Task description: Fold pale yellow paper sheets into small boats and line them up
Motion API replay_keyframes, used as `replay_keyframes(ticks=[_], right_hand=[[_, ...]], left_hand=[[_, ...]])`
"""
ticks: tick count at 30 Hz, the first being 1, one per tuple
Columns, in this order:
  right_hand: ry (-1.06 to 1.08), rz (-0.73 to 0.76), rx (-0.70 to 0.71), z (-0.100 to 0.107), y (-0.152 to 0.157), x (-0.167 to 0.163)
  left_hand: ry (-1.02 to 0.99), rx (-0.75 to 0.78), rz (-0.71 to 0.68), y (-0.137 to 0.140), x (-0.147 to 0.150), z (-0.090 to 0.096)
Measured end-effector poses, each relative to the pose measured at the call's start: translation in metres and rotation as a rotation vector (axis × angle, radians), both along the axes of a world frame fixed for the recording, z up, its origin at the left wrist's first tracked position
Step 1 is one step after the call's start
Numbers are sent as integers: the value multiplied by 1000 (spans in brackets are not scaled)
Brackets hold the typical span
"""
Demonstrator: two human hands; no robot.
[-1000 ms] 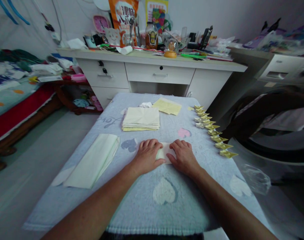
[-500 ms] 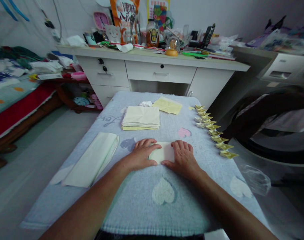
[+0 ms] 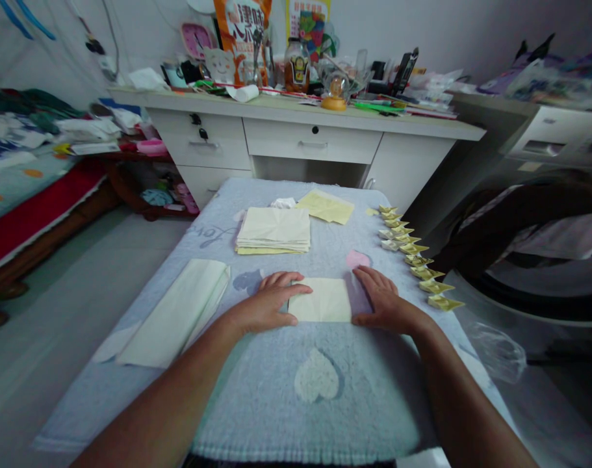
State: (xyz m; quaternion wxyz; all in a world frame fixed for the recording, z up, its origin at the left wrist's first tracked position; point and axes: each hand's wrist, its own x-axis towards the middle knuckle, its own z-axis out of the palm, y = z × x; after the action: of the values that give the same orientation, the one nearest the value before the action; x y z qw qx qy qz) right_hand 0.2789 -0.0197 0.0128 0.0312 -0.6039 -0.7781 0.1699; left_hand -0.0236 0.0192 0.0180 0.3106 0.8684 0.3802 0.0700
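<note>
The upper left corner of a small, pale cream paper rectangle [image 3: 322, 300] is out of sight under the person's left hand [image 3: 276, 302], whose thumb rests by the lower one. That hand is spread, finger and thumb parted around the paper's left edge. The right hand [image 3: 381, 302] lies just past the opposite edge, loosely opened; whether its thumb touches the corner, I can't tell. The two hands are apart, with most of the paper bare between them.

The grey front-loading washing machine [image 3: 544, 140] runs out of sight at the right; dark cloth [image 3: 505, 224] hangs at its round opening, too dim to make out well. On the white desk [image 3: 276, 134], a clear glass jar [image 3: 296, 68] holds something amber; I can't see inside the tall orange printed bag [image 3: 242, 29].

The paper lies flat on the pale blue fleecy cover [image 3: 247, 403], its lower edge straight, with faint creases, in front of a neat stack of cream sheets [image 3: 273, 227].
</note>
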Motion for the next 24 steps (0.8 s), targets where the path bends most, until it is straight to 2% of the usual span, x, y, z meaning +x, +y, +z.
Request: replay_keyframes(ticks=[3,5,8,10,14,17,22,24], right_hand=[[131,91,95,-1,1,-6],[173,72,192,-4,3,-16],[103,13,269,-10,7,-34],[70,6,277,-15,10,-43],[115,3,285,-17,13,-47],[219,-25,296,-11,13,-45],[392,-78,186,0,9,-45],[424,-94,188,1,8,-45]], left_hand=[[-35,8,-13,0,-2,-2],[-71,45,4,1,0,-4],[-113,124,119,1,5,-9],[-110,166,188,0,10,-11],[-95,199,169,-3,14,-14],[-115,184,170,-4,13,-14],[-234,124,224,-3,12,-14],[-298,85,240,-2,13,-15]])
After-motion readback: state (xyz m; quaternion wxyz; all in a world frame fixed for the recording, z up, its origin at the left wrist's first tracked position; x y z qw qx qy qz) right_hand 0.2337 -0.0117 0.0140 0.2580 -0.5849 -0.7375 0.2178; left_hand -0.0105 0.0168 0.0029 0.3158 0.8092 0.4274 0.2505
